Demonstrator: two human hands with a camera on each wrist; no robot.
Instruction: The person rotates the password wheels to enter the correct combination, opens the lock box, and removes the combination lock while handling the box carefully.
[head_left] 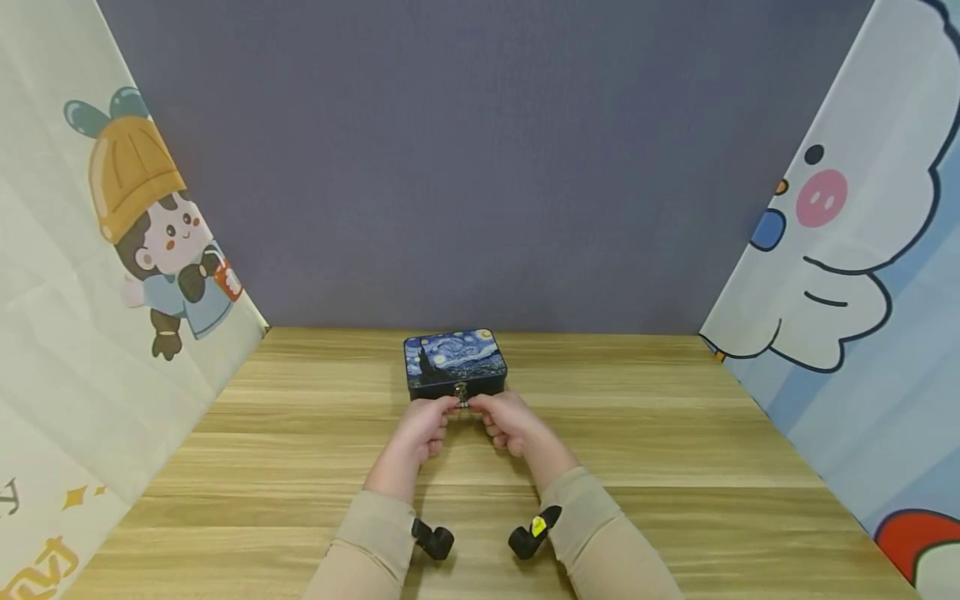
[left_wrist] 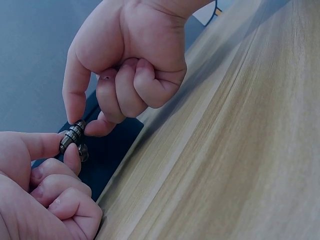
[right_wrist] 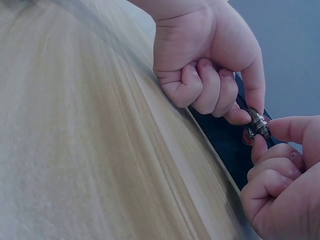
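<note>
A small tin box (head_left: 453,358) with a blue swirling night-sky picture on its lid lies shut near the back of the table. At its front latch is a small metal combination lock (left_wrist: 73,135) with ringed number dials. My left hand (head_left: 429,425) pinches one end of the lock between thumb and forefinger. Opposite it, my right hand (head_left: 513,421) pinches the other end in the same way. The remaining fingers of both hands are curled into the palms. The right wrist view shows the lock (right_wrist: 259,124) between the fingertips, against the dark box front (right_wrist: 222,135).
A wood-grain table (head_left: 637,433) spreads out on both sides of the box. Behind it stands a dark grey panel (head_left: 480,167). Cartoon-printed sheets hang at the left (head_left: 75,333) and the right (head_left: 862,333).
</note>
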